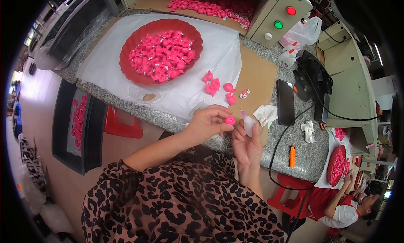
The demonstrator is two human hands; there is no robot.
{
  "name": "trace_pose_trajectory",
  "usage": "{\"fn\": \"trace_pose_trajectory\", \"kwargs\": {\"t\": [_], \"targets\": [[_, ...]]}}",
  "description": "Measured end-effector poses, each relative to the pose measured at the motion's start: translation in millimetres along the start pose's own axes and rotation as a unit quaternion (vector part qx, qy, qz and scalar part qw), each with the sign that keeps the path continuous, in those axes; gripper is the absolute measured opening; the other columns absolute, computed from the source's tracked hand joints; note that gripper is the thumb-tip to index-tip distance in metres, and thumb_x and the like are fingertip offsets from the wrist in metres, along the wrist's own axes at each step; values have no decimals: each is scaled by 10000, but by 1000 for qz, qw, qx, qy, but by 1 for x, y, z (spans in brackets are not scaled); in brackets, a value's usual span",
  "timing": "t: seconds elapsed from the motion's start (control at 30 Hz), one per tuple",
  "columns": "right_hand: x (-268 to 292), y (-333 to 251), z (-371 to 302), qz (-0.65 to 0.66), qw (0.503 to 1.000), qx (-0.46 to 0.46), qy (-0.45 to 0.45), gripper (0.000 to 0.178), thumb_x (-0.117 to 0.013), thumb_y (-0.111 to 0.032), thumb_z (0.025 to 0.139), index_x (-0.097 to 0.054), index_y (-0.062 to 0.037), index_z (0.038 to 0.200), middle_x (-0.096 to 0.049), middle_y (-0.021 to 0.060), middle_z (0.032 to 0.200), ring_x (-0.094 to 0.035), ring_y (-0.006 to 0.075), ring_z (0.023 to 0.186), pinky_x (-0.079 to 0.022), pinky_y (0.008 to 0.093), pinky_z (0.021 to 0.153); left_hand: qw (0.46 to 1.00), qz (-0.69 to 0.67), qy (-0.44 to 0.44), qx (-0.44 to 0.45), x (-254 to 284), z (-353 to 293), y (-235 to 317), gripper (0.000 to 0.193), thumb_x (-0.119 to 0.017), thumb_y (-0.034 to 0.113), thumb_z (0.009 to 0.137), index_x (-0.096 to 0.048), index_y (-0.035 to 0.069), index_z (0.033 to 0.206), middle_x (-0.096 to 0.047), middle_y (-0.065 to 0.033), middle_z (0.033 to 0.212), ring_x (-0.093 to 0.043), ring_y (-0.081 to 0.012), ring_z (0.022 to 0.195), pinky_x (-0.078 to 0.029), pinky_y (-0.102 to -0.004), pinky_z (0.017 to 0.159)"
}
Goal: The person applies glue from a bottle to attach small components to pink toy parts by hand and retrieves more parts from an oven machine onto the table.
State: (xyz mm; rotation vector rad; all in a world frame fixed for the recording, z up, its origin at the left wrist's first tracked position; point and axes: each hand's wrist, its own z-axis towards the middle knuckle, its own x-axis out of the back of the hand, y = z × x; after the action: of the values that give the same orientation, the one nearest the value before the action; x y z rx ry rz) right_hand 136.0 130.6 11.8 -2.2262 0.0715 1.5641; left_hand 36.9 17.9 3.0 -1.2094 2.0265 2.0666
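Observation:
Between thumb and fingers of my left hand (205, 124) is a small bright pink moulded piece (229, 120). My right hand (247, 149) grips a small white squeeze bottle (249, 126) with a thin purple needle tip, which points up and away, just right of the pink piece and apart from it. Beyond both hands, several loose pink pieces (211, 87) lie on a white sheet (219, 45) and brown cardboard (261, 70). Next to them sit tiny white parts (245, 94). Farther left, a red scalloped bowl (126, 68) holds a heap of pink pieces with white bits.
A grey-beige machine (269, 24) with coloured buttons stands behind, pink pieces inside. Rightward lie a phone (285, 103), crumpled tissue (267, 113), an orange tool (292, 156) and a black cable (272, 167). A dark bin (93, 137) stands left; another person (343, 211) works far right.

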Motion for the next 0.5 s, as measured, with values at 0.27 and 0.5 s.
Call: {"fn": "trace_pose_trajectory", "kwargs": {"t": [0.27, 0.5], "targets": [[6, -1, -12, -451, 828, 332, 27, 198, -535, -90, 810, -423, -12, 954, -493, 103, 888, -518, 137, 640, -433, 229, 548, 945, 228, 141, -187, 12, 8, -17, 195, -576, -75, 727, -554, -42, 918, -469, -103, 1041, -546, -119, 846, -498, -212, 711], [19, 6, -11, -588, 724, 360, -10, 181, -535, -48, 800, -407, -15, 924, -455, 87, 897, -505, 123, 644, -430, 207, 550, 946, 206, 151, -201, 13, 9, -21, 163, -596, -10, 735, -569, -23, 896, -494, -103, 1003, -559, -137, 836, -515, -234, 708]]}}
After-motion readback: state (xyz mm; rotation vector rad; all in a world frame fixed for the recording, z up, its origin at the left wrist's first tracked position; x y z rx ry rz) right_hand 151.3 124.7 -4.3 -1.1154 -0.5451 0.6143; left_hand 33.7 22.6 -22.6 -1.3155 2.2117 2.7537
